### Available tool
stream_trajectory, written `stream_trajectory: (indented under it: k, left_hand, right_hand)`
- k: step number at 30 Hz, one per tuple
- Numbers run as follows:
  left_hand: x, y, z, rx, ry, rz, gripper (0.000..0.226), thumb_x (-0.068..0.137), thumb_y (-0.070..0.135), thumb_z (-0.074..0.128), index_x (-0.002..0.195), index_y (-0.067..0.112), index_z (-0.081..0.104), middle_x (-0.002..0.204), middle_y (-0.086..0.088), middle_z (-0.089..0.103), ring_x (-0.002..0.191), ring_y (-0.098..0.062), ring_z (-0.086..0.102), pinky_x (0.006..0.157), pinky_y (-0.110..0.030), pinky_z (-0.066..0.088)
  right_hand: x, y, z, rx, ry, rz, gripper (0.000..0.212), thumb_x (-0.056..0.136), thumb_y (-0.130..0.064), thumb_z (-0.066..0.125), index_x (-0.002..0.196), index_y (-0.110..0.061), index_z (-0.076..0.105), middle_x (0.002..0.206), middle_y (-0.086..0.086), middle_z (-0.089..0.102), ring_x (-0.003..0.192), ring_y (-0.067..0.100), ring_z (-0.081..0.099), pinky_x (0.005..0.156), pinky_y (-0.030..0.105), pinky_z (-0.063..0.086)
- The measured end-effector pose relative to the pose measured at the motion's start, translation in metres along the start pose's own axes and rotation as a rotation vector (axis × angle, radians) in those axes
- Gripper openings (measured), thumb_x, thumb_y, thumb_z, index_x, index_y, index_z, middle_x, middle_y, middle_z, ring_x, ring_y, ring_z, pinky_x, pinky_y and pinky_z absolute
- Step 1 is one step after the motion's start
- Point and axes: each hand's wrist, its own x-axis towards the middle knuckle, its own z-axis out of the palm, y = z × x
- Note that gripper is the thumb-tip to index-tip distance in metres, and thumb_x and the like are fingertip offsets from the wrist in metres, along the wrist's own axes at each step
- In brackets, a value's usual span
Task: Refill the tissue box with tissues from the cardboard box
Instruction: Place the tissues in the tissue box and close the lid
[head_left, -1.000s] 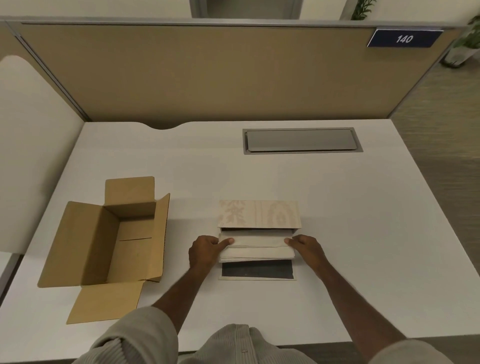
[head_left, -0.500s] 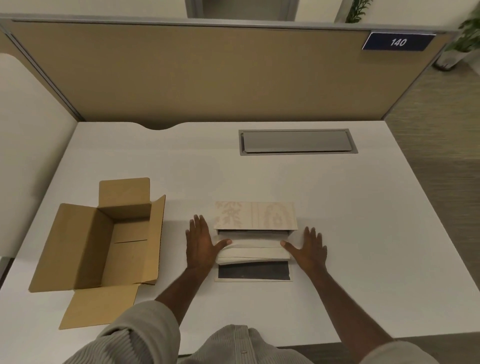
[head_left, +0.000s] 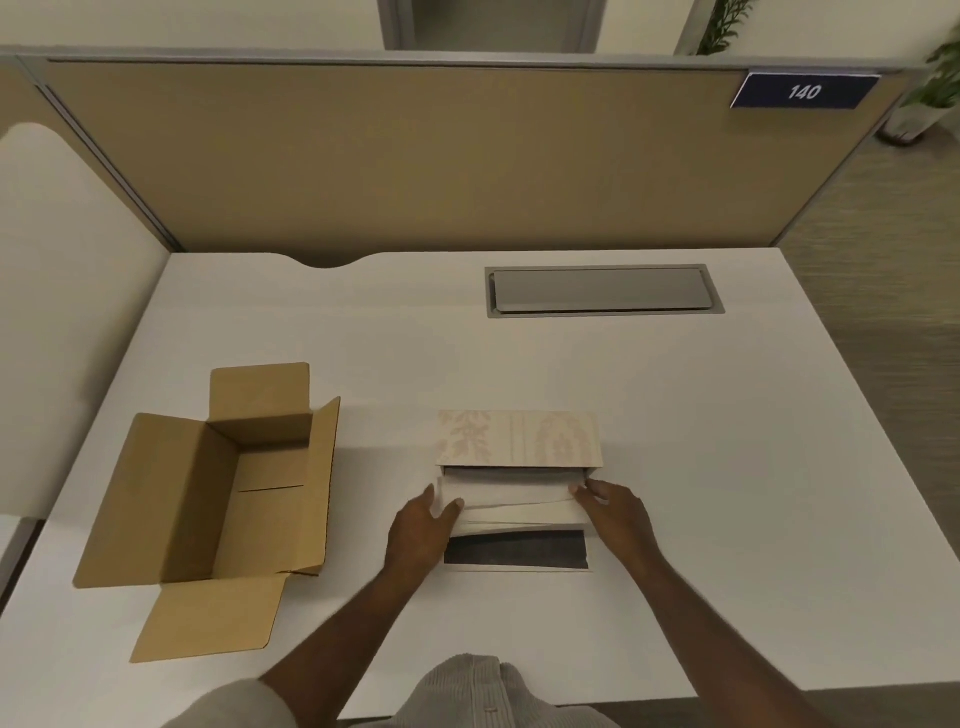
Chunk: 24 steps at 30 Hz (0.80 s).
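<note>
Both hands (head_left: 421, 525) (head_left: 615, 512) grip tissues (head_left: 514, 506) (tissue box (head_left: 519, 436) open).

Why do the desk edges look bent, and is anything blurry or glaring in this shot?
Head view: the wide-angle lens bows the desk and partition edges outward; the light is soft and even, without glare on the white top, and shadow fills the cardboard box; the forearms and the left hand look slightly smeared, the right hand and tissues a bit soft, and the corners are blurrier.
</note>
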Motion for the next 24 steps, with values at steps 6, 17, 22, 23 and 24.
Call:
stream_trajectory:
  k: [6, 17, 22, 23, 24]
  left_hand:
    - [-0.009, 0.015, 0.012, -0.048, -0.008, 0.015, 0.072, 0.097, 0.05, 0.05, 0.153, 0.011, 0.029, 0.153, -0.011, 0.043, 0.14, -0.028, 0.042, 0.114, -0.035, 0.034]
    - [-0.01, 0.011, 0.012, -0.024, -0.021, 0.024, 0.068, 0.098, 0.046, 0.049, 0.153, 0.013, 0.028, 0.151, -0.011, 0.046, 0.136, -0.028, 0.046, 0.112, -0.035, 0.037]
    - [-0.008, 0.009, 0.008, -0.054, -0.075, 0.079, 0.07, 0.097, 0.043, 0.053, 0.155, 0.014, 0.025, 0.151, -0.01, 0.046, 0.136, -0.027, 0.046, 0.113, -0.034, 0.037]
    - [-0.008, 0.009, 0.007, -0.057, -0.089, 0.088, 0.071, 0.097, 0.043, 0.053, 0.155, 0.014, 0.024, 0.152, -0.01, 0.045, 0.137, -0.026, 0.045, 0.114, -0.033, 0.036]
    - [-0.008, 0.008, 0.006, -0.056, -0.098, 0.097, 0.071, 0.097, 0.044, 0.053, 0.155, 0.015, 0.023, 0.153, -0.01, 0.044, 0.138, -0.026, 0.044, 0.114, -0.033, 0.035]
  right_hand:
    - [-0.005, -0.005, 0.0, 0.024, -0.022, 0.021, 0.029, 0.095, -0.037, 0.06, 0.105, -0.012, 0.068, 0.11, 0.008, 0.07, 0.108, 0.03, 0.063, 0.083, 0.036, 0.045]
    - [-0.018, -0.002, 0.005, 0.085, 0.052, -0.034, 0.015, 0.094, -0.026, 0.062, 0.093, -0.014, 0.071, 0.087, 0.002, 0.071, 0.085, 0.022, 0.064, 0.068, 0.031, 0.044]
    - [-0.018, 0.002, 0.01, 0.078, 0.063, -0.011, 0.023, 0.093, -0.025, 0.064, 0.109, -0.01, 0.07, 0.101, 0.007, 0.072, 0.096, 0.025, 0.065, 0.077, 0.029, 0.043]
    - [-0.018, 0.002, 0.011, 0.085, 0.061, -0.005, 0.024, 0.093, -0.024, 0.065, 0.111, -0.01, 0.07, 0.103, 0.007, 0.072, 0.098, 0.025, 0.065, 0.078, 0.029, 0.042]
    - [-0.017, 0.002, 0.011, 0.093, 0.056, -0.003, 0.025, 0.093, -0.023, 0.064, 0.113, -0.01, 0.069, 0.105, 0.007, 0.072, 0.099, 0.024, 0.064, 0.079, 0.029, 0.043]
